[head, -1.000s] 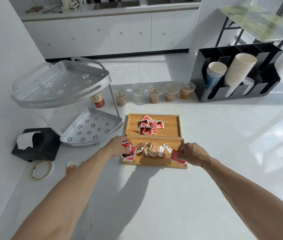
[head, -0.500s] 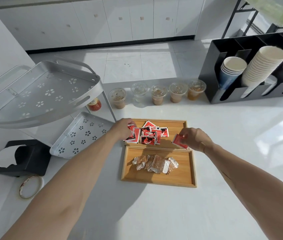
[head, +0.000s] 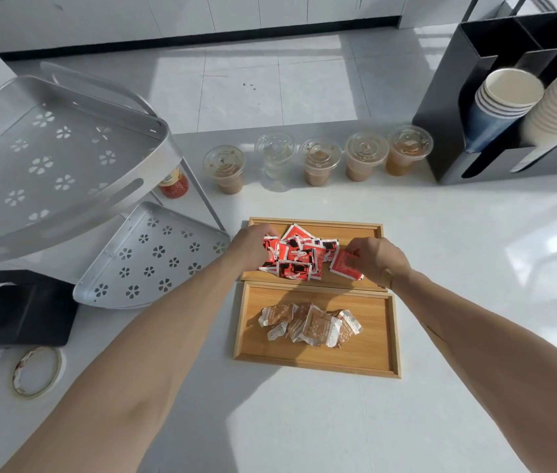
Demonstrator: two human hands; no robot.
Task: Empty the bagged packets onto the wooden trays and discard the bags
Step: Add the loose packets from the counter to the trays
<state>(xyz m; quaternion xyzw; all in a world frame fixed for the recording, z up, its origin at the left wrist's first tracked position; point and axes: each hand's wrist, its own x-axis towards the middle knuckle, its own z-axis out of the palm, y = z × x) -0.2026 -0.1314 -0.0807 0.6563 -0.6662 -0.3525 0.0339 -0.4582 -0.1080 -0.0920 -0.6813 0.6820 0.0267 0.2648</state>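
Note:
Two wooden trays lie end to end on the white counter. The far tray [head: 369, 230] holds a heap of red packets [head: 299, 256]. The near tray [head: 377, 353] holds a pile of brown and white packets [head: 311, 324]. My left hand [head: 253, 247] rests at the left edge of the red heap, fingers closed on a red packet [head: 270, 256]. My right hand [head: 377, 259] pinches another red packet [head: 343, 264] at the heap's right side, low over the far tray. No bag is in view.
A two-tier metal corner rack [head: 65, 172] stands to the left, a red-labelled jar [head: 173, 186] behind it. Several lidded drink cups [head: 319, 162] line the back edge. A black cup holder [head: 495, 107] sits at the right. A black dispenser [head: 21, 308] and tape roll [head: 36, 370] lie left.
Both hands carried red packets from the near tray up to the red heap on the far tray. The camera tilted down and closer.

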